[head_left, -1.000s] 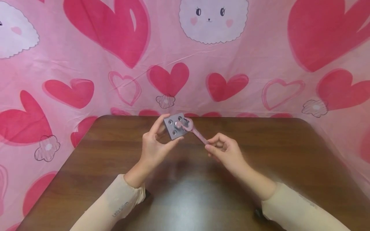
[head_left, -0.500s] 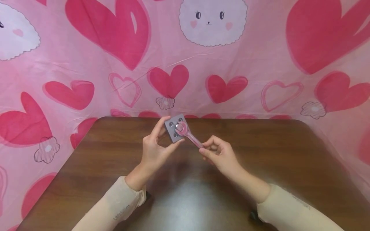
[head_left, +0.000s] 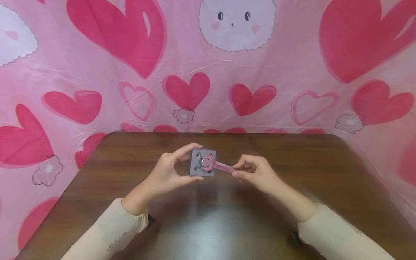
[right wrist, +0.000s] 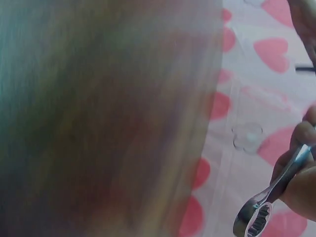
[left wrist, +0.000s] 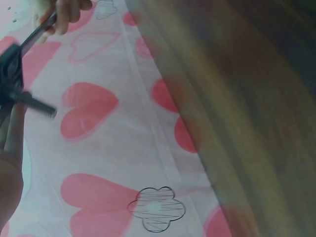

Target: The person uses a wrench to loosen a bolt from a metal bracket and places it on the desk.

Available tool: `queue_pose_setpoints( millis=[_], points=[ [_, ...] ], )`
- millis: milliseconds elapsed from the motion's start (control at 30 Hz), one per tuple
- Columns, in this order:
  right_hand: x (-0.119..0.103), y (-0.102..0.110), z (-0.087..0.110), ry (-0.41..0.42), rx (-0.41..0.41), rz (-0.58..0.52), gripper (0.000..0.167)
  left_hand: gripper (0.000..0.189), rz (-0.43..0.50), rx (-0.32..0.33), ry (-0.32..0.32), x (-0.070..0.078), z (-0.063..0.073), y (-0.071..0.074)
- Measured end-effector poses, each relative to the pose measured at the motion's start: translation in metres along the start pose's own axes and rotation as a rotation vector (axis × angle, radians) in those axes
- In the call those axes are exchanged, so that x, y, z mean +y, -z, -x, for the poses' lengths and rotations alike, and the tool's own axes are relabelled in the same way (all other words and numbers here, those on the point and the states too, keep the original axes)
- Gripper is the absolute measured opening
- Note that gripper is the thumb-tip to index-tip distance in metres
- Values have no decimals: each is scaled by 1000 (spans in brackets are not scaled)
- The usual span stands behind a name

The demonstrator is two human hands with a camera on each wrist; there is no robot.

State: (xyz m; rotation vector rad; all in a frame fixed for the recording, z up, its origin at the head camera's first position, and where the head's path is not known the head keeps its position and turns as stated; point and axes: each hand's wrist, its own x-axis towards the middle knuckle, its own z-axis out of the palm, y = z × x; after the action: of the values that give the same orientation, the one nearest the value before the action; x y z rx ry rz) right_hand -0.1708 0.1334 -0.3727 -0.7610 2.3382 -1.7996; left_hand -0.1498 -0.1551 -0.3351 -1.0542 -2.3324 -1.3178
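My left hand (head_left: 164,171) holds a small grey square block (head_left: 205,173) by its top and bottom edges, between fingers and thumb, above the table. Holes show in the block's face, and a bolt (head_left: 204,161) has its head at the middle. The open jaw of a combination wrench (head_left: 224,167) sits around the bolt head. Thumb and fingers of my right hand (head_left: 258,172) pinch the wrench's other end. In the left wrist view, the bolt's threaded shank (left wrist: 39,105) sticks out from the block. The wrench's ring end (right wrist: 254,219) shows beyond my right hand in the right wrist view.
A dark brown wooden table (head_left: 130,195) lies below both hands. Behind it hangs a pink cloth (head_left: 286,61) printed with hearts and flowers, meeting the table's far edge. Both forearms wear pale sleeves (head_left: 107,231).
The wrench has moved left from beside the bolt head to around it. Its handle has swung up from a steep slant to nearly level. The block has come down and turned squarer to view.
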Motion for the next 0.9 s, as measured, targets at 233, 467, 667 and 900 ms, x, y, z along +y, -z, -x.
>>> queue_pose_setpoints(
  millis=[233, 467, 667, 900],
  points=[
    [-4, 23, -4, 110, -144, 63, 10, 74, 235, -350, 118, 8, -5, 9],
    [-9, 30, -9, 161, -325, 142, 14, 69, 356, -629, 137, 7, -8, 8],
    [-8, 34, -11, 147, -364, 158, 13, 69, 395, -673, 143, 8, -8, 2],
    [-8, 45, -8, 105, -264, 173, 13, 69, 388, -558, 148, 6, -10, 1]
  ],
)
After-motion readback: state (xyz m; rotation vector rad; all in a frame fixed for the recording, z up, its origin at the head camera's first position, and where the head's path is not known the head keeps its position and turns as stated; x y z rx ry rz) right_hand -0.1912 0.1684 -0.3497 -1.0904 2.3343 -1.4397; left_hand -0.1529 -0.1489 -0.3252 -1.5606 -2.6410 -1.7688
